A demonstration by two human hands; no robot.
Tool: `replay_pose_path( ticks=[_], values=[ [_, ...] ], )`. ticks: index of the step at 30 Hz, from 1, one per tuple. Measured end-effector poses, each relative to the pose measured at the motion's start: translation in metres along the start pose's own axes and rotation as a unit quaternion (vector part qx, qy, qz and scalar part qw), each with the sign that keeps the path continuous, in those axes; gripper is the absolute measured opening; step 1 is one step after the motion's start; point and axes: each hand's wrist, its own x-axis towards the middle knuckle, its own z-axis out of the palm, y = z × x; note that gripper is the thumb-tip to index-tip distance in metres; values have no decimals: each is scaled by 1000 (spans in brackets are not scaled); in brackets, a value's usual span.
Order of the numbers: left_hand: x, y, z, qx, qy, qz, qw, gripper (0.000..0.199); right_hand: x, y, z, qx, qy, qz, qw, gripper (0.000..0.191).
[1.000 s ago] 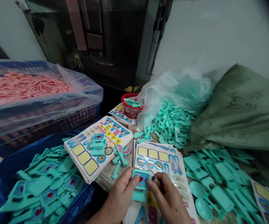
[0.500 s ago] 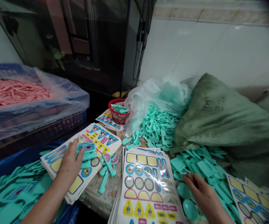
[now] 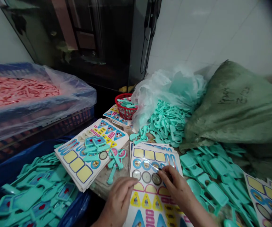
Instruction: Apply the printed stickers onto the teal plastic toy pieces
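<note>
Sticker sheets [image 3: 155,189], how many piles?

Four: one under the hands at bottom centre, one just left of it, a small one at upper centre, and one cut off by the right edge.

And the hands?

Two. The left hand [image 3: 118,201] is open, its fingers loosely curled over the centre pile's lower left edge. The right hand [image 3: 175,184] has its fingertips [image 3: 163,171] pinched together on that pile beside the third grey circle; whether they grip anything, I can't tell.

What lies on the left pile?

Teal plastic pieces [image 3: 94,146], a small overlapping cluster too tangled to count.

Containers?

One red basket [image 3: 125,110] at upper centre, one blue-lined bin [image 3: 43,146] at lower left, heaped with teal parts, and one crate [image 3: 55,130] of pink parts under clear plastic at upper left. One green sack [image 3: 240,110] slumps at right.

Room to move?

Little. Only a narrow strip of bench [image 3: 110,186] shows between the two front piles, and teal parts crowd the centre pile's right edge.
</note>
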Motion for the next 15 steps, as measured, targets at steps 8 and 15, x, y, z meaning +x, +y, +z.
replay_pose_path(
  ticks=[8, 15],
  values=[
    [-12, 1, 0, 16, -40, -8, 999, 20, -31, 37, -58, -109, 51, 56, 991, 32],
    [-31, -2, -1, 40, -18, -124, 991, 29, -86, 54, -59, -124, 24, 112, 986, 35]
  ],
)
